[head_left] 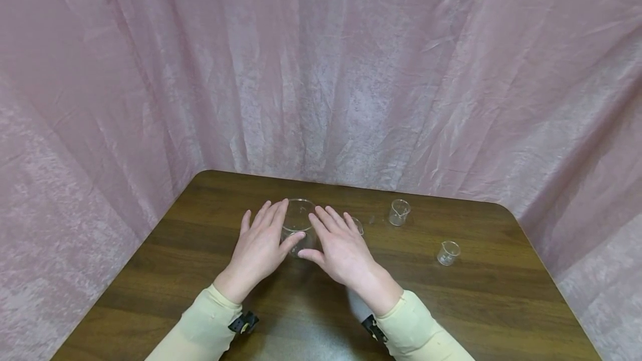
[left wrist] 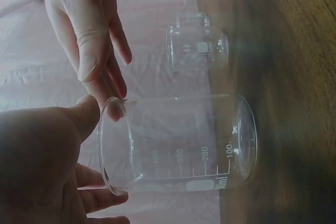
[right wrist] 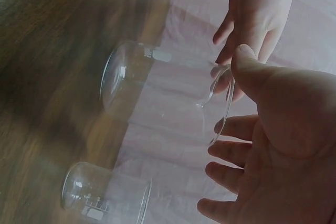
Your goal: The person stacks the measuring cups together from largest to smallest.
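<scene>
Large glass beaker point(head_left: 298, 222) stands upright mid-table point(head_left: 210, 272), btwn both hands. Left hand point(head_left: 261, 247) & right hand point(head_left: 340, 247) flank it w/ fingers spread, fairly straight; thumbs at the rim, no clear grip. Smaller beaker point(head_left: 357, 225) just beside right hand; two more small beakers point(head_left: 399, 212) point(head_left: 448, 253) further right, well apart.

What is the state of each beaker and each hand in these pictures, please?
large beaker: upright on the table, empty, between both hands.
left hand: fingers straight, at the large beaker's left side.
right hand: fingers straight, at the beaker's right side.
small beaker behind the right hand: mostly hidden, seems upright.
far small beaker: upright, empty.
right small beaker: upright, empty.
</scene>
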Motion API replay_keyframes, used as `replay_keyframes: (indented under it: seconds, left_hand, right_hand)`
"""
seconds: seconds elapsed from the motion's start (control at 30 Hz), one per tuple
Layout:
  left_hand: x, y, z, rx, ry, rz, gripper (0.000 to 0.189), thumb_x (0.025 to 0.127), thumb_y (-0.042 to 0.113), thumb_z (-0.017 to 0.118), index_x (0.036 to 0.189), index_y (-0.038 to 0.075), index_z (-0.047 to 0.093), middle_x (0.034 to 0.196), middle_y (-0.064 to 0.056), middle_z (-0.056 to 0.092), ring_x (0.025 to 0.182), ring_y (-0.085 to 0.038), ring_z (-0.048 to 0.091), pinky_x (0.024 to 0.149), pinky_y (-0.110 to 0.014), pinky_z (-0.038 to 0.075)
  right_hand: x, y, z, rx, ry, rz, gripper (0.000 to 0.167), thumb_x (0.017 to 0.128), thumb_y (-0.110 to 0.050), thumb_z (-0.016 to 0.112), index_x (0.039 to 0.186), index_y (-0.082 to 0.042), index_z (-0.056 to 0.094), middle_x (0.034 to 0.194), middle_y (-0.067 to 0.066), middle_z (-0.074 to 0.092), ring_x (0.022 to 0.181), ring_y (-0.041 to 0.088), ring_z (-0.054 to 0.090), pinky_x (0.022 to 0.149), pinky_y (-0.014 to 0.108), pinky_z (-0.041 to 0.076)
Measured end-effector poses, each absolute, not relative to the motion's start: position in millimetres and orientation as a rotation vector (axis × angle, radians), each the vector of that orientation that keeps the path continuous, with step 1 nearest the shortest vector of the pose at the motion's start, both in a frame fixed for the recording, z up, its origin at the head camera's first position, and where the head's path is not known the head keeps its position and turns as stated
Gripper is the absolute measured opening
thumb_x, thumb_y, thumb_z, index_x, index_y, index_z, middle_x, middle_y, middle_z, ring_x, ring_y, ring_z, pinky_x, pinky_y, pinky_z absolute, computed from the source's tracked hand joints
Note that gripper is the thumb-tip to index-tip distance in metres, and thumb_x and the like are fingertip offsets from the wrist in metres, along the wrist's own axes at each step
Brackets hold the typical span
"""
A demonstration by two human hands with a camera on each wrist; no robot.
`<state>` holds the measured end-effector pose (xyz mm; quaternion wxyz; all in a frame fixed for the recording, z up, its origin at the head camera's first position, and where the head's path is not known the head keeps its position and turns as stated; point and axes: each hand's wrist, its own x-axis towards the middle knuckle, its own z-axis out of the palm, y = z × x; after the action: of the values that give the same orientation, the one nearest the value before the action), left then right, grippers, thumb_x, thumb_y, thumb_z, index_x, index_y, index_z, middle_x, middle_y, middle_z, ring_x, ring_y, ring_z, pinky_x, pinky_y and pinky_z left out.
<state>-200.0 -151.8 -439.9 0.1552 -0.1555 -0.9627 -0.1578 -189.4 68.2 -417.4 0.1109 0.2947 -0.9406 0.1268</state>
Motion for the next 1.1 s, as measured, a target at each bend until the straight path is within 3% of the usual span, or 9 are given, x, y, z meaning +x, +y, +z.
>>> replay_keyframes:
  seconds: [0.43,1.1]
  left_hand:
    - [-198.7,-148.7,-439.6,-0.482,-2.74,-0.418,0.103,0.097,0.068,0.074,0.169,0.003,0.04,0.161,-0.021,0.055,0.153,-0.042,0.047,0.123,-0.077,0.026]
    - [-192.4,-138.7,-440.3,-0.533,-2.775,-0.4,0.102,0.097,0.072,0.072,0.163,-0.001,0.048,0.159,-0.024,0.056,0.151,-0.039,0.049,0.126,-0.074,0.023]
  right_hand:
    - [-182.6,79.6,-418.2,0.893,-2.754,0.372,0.081,0.103,-0.055,0.072,0.162,-0.003,0.054,0.17,0.02,0.046,0.158,0.04,0.041,0.126,0.064,0.033]
    - [-166.5,96.3,-416.6,0.937,-2.748,0.359,0.08,0.102,-0.053,0.075,0.16,-0.002,0.055,0.169,0.019,0.048,0.158,0.04,0.041,0.128,0.061,0.033]
